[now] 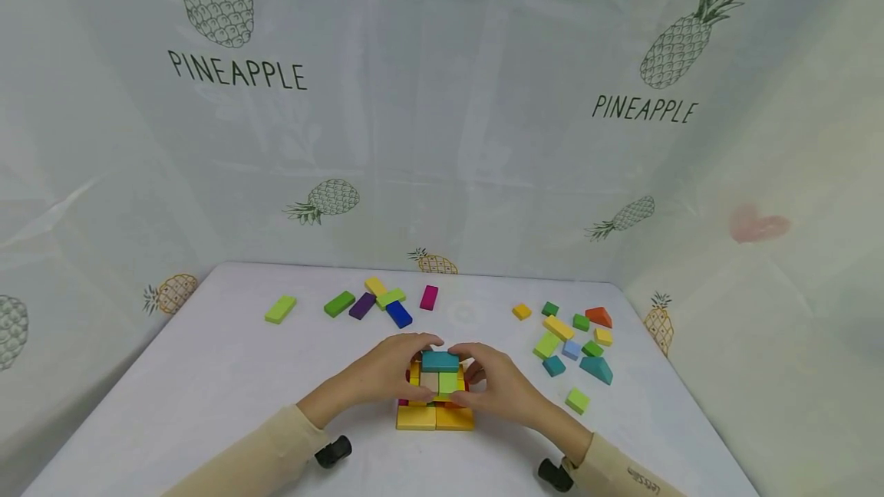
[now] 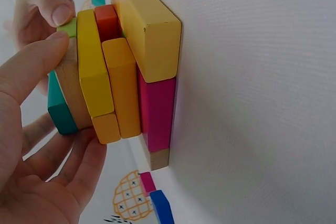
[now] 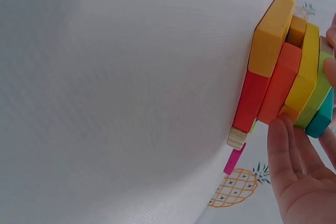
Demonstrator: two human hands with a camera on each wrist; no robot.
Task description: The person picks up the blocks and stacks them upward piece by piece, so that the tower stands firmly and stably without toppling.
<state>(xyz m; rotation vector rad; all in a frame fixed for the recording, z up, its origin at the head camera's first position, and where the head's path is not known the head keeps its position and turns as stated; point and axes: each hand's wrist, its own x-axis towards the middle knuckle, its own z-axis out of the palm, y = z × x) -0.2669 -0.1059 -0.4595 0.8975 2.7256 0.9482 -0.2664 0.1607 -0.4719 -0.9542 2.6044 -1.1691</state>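
Observation:
A layered stack of wooden blocks stands in front of me, two yellow blocks along its near base. My left hand grips the upper left side. Its thumb presses the near end of a plain wood block, while the fingers curl behind at the far end. Opposite it, my right hand pinches a light green block with the thumb in front and fingertips behind. A teal block lies across the far part of the top. Beneath sit a yellow block, an orange-red block and a magenta block.
Loose blocks lie at the back left, among them a purple one, a blue one and a magenta one. Several more lie scattered to the right, including a teal triangle. A pineapple-print cloth hangs behind the white table.

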